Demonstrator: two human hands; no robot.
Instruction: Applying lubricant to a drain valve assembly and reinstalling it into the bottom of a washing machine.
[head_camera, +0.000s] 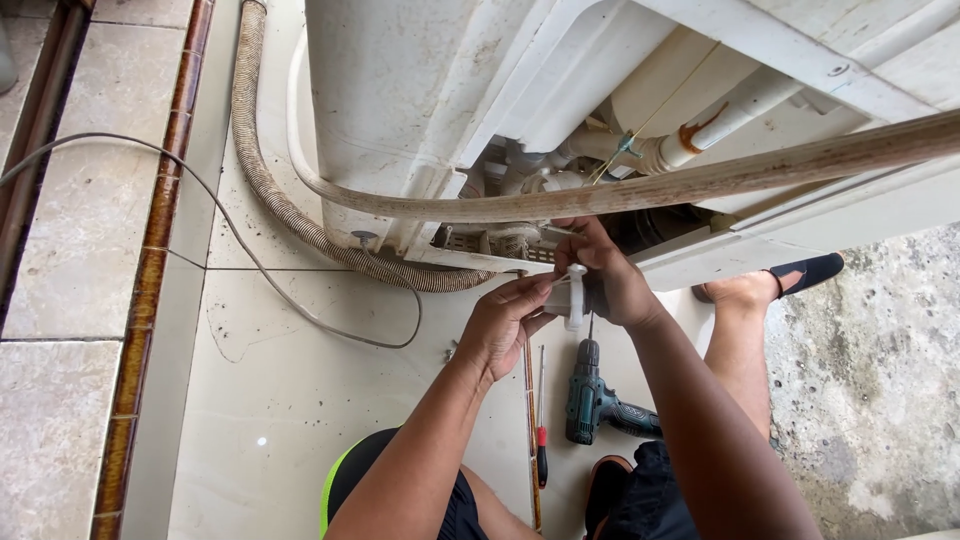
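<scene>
Hands meet at the middle of the head view, just under the open underside of the tipped white plastic appliance casing (400, 90). Your left hand (500, 325) has thumb and fingers pinched together on the near side of a small white plastic fitting w/ a short stem (572, 292); your right hand (612, 280) wraps it from the far side, fingers closed round it, so both hands are clamped on that one part. It sits in the air just below the casing's lower lip, not touching the floor. Held that way, prob. because one hand steadies while the other works the stem, as I judge it.

Edges next. A long dirty beige hose (640, 190) runs across right above your knuckles, close, so there's little room upward. A ribbed grey corrugated drain hose (270, 190) curves down the left side and along the casing's base, w/ a thin grey cable (220, 215) looping over the tiles further left. Open room is toward you: pale glossy floor tiles (260, 400) on the left are free for your elbows.

Directly under your hands lies a dark teal cordless drill (592, 400), and beside it a slim red-handled screwdriver (541, 430), both near your knees. Your sandalled foot (775, 282) rests at right, by the rough concrete.
</scene>
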